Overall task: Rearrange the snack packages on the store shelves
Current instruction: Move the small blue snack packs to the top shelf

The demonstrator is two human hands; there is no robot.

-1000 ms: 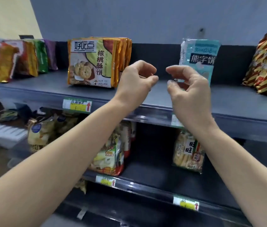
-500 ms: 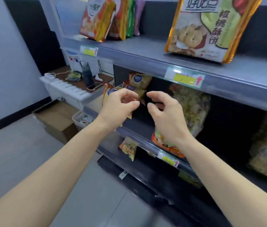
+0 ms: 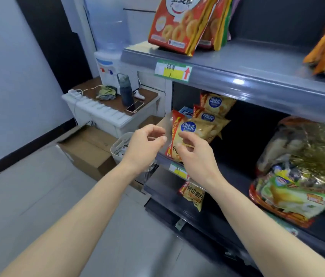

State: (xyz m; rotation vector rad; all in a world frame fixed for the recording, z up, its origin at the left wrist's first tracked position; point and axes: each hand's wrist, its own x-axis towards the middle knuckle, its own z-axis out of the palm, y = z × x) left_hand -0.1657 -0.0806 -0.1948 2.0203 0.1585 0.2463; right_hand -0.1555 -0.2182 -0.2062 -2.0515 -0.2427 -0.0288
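Three yellow-and-red chip bags stand in a row at the left end of the middle shelf (image 3: 235, 172); the front chip bag (image 3: 194, 127) faces me. My left hand (image 3: 144, 145) hovers just left of it, fingers loosely curled, holding nothing. My right hand (image 3: 195, 153) is in front of the bag's lower half with curled fingers near its face; no grip shows. A red ring-snack bag (image 3: 175, 23) stands on the upper shelf (image 3: 237, 60). Another chip bag (image 3: 192, 194) lies on the lower shelf.
A big clear bag of mixed snacks (image 3: 301, 168) fills the middle shelf's right side. Left of the shelving stand a water dispenser (image 3: 107, 62), a side table with a bottle (image 3: 125, 90) and a phone (image 3: 135, 106), cardboard boxes (image 3: 89, 148) and a white basket (image 3: 118, 146).
My view swung down and left from the upper shelf to the middle shelf's left end. Both empty hands came down with it and now sit at the chip bags.
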